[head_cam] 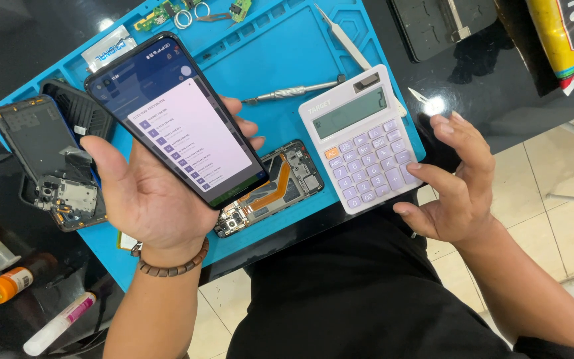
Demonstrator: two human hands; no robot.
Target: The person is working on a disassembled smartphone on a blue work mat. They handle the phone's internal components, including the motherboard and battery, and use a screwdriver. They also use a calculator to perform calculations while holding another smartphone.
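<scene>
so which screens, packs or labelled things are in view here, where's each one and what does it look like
Phone: held in the left hand, lit screen, dark top, white list panel.
Calculator: right edge of the blue mat, white body, lilac keys, grey display; right hand on its keys.
Sachet: mat's top left, small, white and blue.
Tube: top right, yellow with a printed label.
Small bottle: lower left, orange cap.

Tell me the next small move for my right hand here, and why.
Probably press a key with the right hand: its fingers already rest at the edge of the calculator, whose display looks blank, while the left hand holds the phone up with a list lit on its screen, ready to read from.
</scene>
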